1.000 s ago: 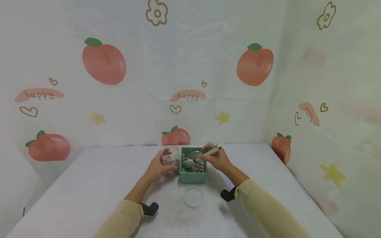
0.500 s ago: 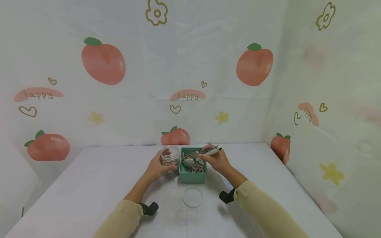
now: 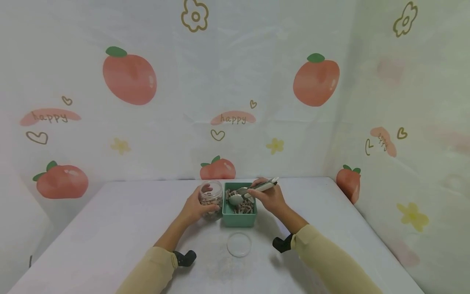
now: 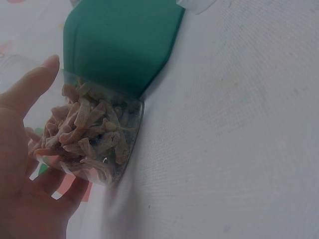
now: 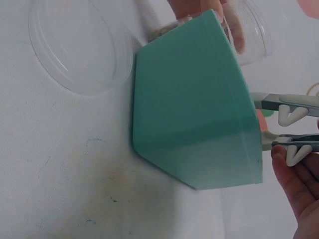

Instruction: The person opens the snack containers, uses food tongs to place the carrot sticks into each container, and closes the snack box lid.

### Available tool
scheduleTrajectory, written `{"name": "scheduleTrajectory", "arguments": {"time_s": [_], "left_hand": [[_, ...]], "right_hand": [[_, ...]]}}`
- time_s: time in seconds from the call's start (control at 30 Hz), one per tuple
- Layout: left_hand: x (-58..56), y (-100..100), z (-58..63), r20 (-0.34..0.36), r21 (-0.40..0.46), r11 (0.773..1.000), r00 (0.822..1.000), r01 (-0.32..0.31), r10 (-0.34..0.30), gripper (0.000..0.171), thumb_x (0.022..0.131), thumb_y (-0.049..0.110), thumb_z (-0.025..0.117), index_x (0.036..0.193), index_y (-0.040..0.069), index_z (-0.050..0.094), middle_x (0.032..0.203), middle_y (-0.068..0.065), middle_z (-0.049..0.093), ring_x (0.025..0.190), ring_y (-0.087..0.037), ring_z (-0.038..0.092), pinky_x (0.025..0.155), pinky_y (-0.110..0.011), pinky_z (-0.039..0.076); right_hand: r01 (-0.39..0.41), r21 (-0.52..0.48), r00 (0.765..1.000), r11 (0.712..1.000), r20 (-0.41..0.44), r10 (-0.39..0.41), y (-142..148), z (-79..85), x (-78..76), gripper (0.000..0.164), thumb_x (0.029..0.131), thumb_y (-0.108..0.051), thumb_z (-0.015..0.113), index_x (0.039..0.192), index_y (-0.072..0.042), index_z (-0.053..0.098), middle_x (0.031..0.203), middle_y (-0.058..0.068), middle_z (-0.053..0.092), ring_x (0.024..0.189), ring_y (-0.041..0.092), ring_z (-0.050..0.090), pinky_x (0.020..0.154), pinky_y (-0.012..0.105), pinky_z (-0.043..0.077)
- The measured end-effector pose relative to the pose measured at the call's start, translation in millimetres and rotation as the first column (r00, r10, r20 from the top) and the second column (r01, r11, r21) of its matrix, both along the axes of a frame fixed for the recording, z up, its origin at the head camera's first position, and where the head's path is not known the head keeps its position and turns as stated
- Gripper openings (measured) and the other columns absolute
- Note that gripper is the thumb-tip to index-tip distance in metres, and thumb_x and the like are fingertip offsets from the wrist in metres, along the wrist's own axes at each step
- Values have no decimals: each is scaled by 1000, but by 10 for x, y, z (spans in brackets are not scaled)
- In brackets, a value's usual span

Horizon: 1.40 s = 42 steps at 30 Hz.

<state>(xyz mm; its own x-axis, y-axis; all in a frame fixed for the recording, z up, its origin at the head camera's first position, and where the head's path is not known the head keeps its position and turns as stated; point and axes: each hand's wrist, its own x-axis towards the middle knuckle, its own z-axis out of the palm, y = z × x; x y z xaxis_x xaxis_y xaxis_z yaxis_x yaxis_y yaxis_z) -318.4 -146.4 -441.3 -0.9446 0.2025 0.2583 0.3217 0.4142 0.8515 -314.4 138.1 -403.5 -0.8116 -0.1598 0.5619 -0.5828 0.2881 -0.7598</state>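
Observation:
My left hand [image 3: 194,209] grips a clear jar [image 3: 211,201] from its left side, thumb in front and fingers behind. Inside it are brownish-grey dried strips [image 4: 89,129], plain in the left wrist view. Right against the jar stands a green rectangular box [image 3: 239,221] with more such strips [image 3: 245,207] in it. Over the box, my right hand [image 3: 271,200] holds tongs [image 3: 263,186] with two spoon-shaped heads, spread apart and low among the strips. In the right wrist view, the tongs' arms [image 5: 289,103] show white V-shaped feet, while the box wall hides their heads.
A round clear lid [image 3: 239,245] lies flat on the white-covered table [image 3: 121,237] in front of the box. Behind the table hangs a white fruit-patterned backdrop [image 3: 165,139], and another patterned sheet closes off the right side.
The tongs' spoon heads have shifted slightly right within the green box, and the right hand has moved a little with them. The left hand and jar stay put.

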Motion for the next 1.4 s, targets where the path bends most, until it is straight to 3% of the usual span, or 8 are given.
{"name": "scheduleTrajectory", "arguments": {"time_s": [0.13,0.4,0.7,1.03,1.4], "left_hand": [[-3,7,18,-5,1,1000,1000,7,-7,87,75,27,85,145,11,37,140,-6,52,127,-29,45,103,-51,35],[-9,9,27,-4,-7,1000,1000,-1,1,86,74,25,86,145,12,38,139,-5,53,125,-28,47,102,-49,35],[-15,2,12,5,-6,1000,1000,2,-2,88,74,26,86,146,11,37,140,-6,52,126,-28,46,102,-49,36],[-13,3,-2,10,-8,1000,1000,-3,3,89,75,25,86,147,9,35,140,-7,52,126,-29,47,102,-50,36],[16,14,16,32,-2,1000,999,-12,12,90,74,27,86,146,13,36,141,-5,51,127,-28,45,104,-50,35]], "right_hand": [[-26,-12,999,1000,-29,26,25,45,10,13,82,-11,78,88,-5,67,77,4,64,61,15,53,53,29,45],[-26,-1,1000,1000,9,26,78,196,67,11,85,-9,76,90,-2,69,76,8,65,62,16,56,55,29,47],[-97,-88,995,991,20,99,77,478,275,13,85,6,70,93,15,64,79,25,65,63,14,58,58,29,49],[-84,-93,996,992,-27,82,73,599,351,12,85,5,70,91,14,64,78,21,66,64,13,60,60,26,50],[-64,-107,998,992,-16,63,32,739,350,12,85,3,71,91,11,66,83,21,67,68,11,62,65,27,53]]}}
